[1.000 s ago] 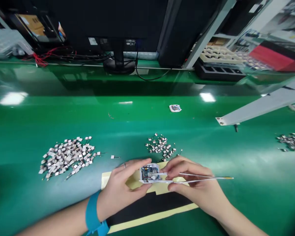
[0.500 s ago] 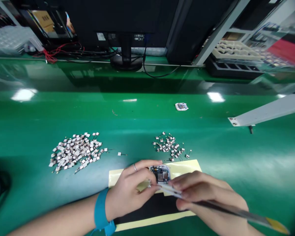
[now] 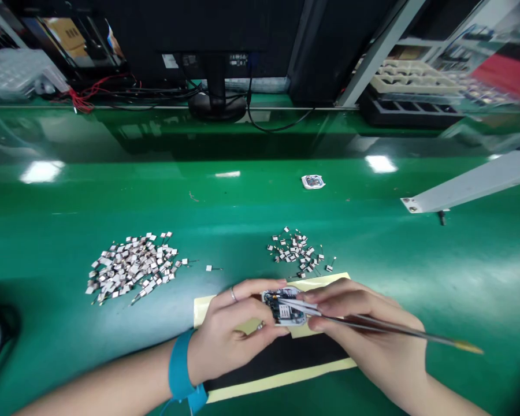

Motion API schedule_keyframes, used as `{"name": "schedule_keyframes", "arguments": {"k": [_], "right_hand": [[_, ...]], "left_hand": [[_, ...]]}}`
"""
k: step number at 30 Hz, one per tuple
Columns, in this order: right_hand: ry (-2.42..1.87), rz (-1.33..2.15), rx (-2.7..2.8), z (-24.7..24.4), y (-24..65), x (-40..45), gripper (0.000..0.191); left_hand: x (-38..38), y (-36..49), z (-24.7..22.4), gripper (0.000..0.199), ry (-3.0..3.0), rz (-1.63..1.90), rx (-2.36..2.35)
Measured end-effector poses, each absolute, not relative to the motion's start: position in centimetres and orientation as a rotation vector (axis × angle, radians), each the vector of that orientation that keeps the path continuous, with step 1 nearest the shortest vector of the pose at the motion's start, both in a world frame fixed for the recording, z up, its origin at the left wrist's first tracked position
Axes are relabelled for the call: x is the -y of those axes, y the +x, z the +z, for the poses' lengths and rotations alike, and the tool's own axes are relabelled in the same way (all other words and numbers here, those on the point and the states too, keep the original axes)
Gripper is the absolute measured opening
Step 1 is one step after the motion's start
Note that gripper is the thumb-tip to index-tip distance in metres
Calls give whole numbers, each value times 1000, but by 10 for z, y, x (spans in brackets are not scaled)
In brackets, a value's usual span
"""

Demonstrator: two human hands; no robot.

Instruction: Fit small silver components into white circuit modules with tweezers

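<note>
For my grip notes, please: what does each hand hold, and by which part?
The left hand holds a rounded, white-framed circuit-board device by its rim; the right hand, slim metal tweezers, nearer their tips than their yellow end.

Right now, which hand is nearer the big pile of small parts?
Left. The left hand, holding the white case, is right of the pile and nearer the wearer, not touching it; the right hand, holding tweezers, is farther right.
</note>
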State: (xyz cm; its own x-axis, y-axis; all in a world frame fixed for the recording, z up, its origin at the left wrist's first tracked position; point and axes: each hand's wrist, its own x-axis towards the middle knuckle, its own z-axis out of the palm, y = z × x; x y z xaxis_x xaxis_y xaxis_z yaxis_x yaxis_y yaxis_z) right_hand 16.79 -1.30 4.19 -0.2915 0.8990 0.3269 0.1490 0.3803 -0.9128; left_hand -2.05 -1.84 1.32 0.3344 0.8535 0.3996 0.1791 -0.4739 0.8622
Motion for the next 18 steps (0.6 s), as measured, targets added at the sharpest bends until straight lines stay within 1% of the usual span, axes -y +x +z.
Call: {"name": "schedule_keyframes", "arguments": {"k": [3,5,13,18], "right_hand": [[-935,1147,1668,44,169,10,27],[-920,1183,1678,45,169,9,28],[-883,1083,1713,45,166,14,27],[-936,1124,1613,46,165,16,24]], "left_hand": [[18,-21,12,9,1872,1195,-901],[18,-22,11,8,1875,1198,-881],[18,-21,8,7,1909,1214,-818],[16,-21,14,9,1914,1233,-804]]}}
